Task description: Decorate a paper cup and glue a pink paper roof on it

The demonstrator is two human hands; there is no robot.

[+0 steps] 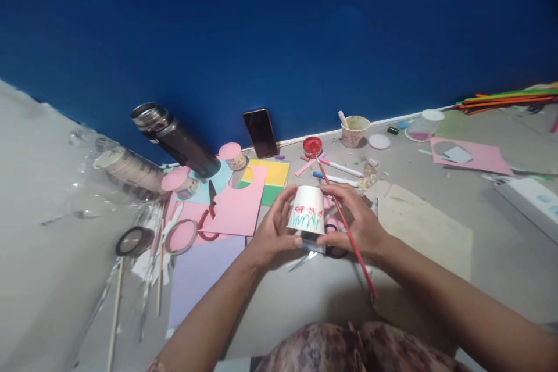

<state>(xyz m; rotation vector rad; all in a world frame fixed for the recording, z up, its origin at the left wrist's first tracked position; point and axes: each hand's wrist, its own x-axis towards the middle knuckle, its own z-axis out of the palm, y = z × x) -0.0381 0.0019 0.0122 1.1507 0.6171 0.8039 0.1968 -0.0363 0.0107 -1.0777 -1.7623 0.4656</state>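
Between my two hands is a small white paper cup, turned upside down, with green strokes and red marks on its side. My left hand grips the cup from the left, thumb near its rim. From the right, my right hand holds the same cup. A long red paintbrush slants across the right hand, apparently tucked between its fingers, its tip pointing at a small pot of red paint. Scissors lie on the table below the cup, partly hidden.
Left are pink paper, lilac paper, a dark flask, stacked cups, tape and sticks. A phone leans on the blue wall. Markers, a patterned cup and a beige sheet lie ahead and right.
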